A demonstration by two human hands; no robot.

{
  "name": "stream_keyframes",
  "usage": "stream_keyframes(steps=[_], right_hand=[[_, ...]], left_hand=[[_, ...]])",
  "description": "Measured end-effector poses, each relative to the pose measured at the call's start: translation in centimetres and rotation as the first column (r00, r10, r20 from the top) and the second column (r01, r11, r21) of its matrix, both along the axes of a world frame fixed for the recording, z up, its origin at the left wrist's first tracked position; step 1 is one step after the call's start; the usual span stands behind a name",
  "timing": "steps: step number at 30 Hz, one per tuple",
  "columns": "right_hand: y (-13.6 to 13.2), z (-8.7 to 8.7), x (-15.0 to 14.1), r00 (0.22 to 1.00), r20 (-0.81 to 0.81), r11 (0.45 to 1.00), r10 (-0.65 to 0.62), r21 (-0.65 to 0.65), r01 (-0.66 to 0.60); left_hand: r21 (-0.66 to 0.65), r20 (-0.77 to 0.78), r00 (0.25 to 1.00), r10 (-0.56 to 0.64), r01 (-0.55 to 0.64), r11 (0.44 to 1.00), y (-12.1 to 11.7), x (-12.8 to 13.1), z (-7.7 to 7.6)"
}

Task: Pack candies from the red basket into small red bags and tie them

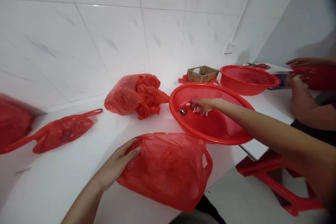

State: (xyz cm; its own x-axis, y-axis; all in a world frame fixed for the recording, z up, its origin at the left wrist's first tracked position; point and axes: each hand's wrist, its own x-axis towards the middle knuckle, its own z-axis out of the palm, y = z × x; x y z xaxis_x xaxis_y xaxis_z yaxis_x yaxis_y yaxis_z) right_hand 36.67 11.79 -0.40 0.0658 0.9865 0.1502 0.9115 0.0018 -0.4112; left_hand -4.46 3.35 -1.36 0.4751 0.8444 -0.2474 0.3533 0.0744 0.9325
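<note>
My left hand (115, 162) rests on the left edge of a red plastic bag (168, 171) lying on the white table (60, 178); its fingers curl against the bag's rim. My right hand (203, 106) reaches into a round red mesh basket (225, 126) and closes on several small wrapped pieces (195, 109). A dark small packet (183, 112) lies in the basket just left of that hand.
Two more red bags (135, 94) (60, 131) lie on the table, another at the far left (13, 120). A second red basket (244, 78) and a cardboard box (202, 73) stand behind. Another person's arms (307, 101) work at the right. A red stool (278, 178) stands below.
</note>
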Motion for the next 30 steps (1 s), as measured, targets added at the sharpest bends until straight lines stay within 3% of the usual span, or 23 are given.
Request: stream_keyframes(steps=[4, 6, 8, 10, 12, 14, 17, 20, 23, 26, 30], right_hand=[[0.7, 2.0, 0.3, 0.999, 0.045, 0.982, 0.016, -0.186, -0.007], [0.1, 4.1, -0.3, 0.998, 0.011, 0.984, 0.058, -0.168, -0.055], [-1.8, 6.3, -1.9, 0.977, -0.16, 0.98, 0.141, -0.12, -0.161], [-4.8, 8.1, -4.6, 0.849, -0.465, 0.951, 0.249, -0.047, -0.305], [-8.5, 8.7, -8.3, 0.696, -0.633, 0.909, 0.341, 0.031, -0.416], [-11.7, 7.9, -12.0, 0.552, -0.74, 0.847, 0.385, 0.046, -0.529], [-13.8, 4.3, -16.5, 0.362, -0.856, 0.781, 0.368, 0.074, -0.62], [-12.1, 0.2, -19.3, 0.354, -0.877, 0.797, 0.325, 0.053, -0.602], [-8.9, -2.8, -20.8, 0.38, -0.88, 0.784, 0.285, -0.014, -0.621], [-6.8, -4.3, -21.6, 0.328, -0.901, 0.754, 0.283, -0.002, -0.657], [-6.7, -5.4, -21.6, 0.228, -0.932, 0.716, 0.282, 0.046, -0.696]], left_hand=[[-0.03, 0.05, 0.998, 0.03, -0.029, 0.999, -0.1, 0.1, -0.1], [-0.049, 0.077, 0.996, 0.049, -0.045, 0.998, -0.2, 0.2, -0.1], [-0.062, 0.102, 0.993, 0.055, -0.049, 0.997, -0.2, 0.2, -0.2], [-0.069, 0.118, 0.992, 0.041, -0.033, 0.997, -0.3, 0.3, -0.3], [-0.068, 0.119, 0.992, 0.034, -0.026, 0.997, -0.3, 0.6, -0.3], [-0.072, 0.117, 0.992, 0.04, -0.032, 0.997, -0.4, 0.8, -0.3], [-0.097, 0.174, 0.984, 0.036, -0.019, 0.995, -0.5, 0.9, -0.2], [-0.084, 0.214, 0.974, 0.074, -0.057, 0.995, -0.5, 0.2, -0.2], [-0.067, 0.206, 0.967, 0.151, -0.14, 0.988, -0.4, -1.1, -0.5], [-0.081, 0.201, 0.959, 0.198, -0.185, 0.979, -0.1, -2.1, -1.1], [0.028, 0.129, 0.972, 0.197, -0.203, 0.979, 0.3, -2.1, -2.1]])
